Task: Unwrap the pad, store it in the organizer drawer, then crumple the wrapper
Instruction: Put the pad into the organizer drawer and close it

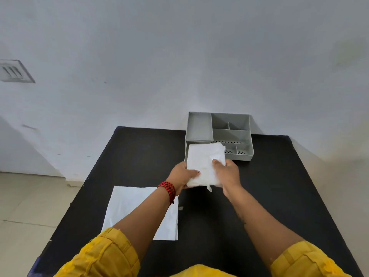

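A folded white pad (202, 158) is held up in both hands just in front of the grey organizer (231, 134). My left hand (182, 174) grips the pad's near left edge, thumb on top. At the near right edge, my right hand (227, 172) grips the pad with the thumb pressed into its middle. The pad's far end covers the organizer's front left part, so the drawer there is hidden. A flat white wrapper (131, 204) lies spread on the black table (279, 186), under my left forearm.
The organizer stands at the table's far edge against a white wall; it has several open compartments, some with perforated floors. A red and black thread band is on my left wrist. Tiled floor lies to the left of the table.
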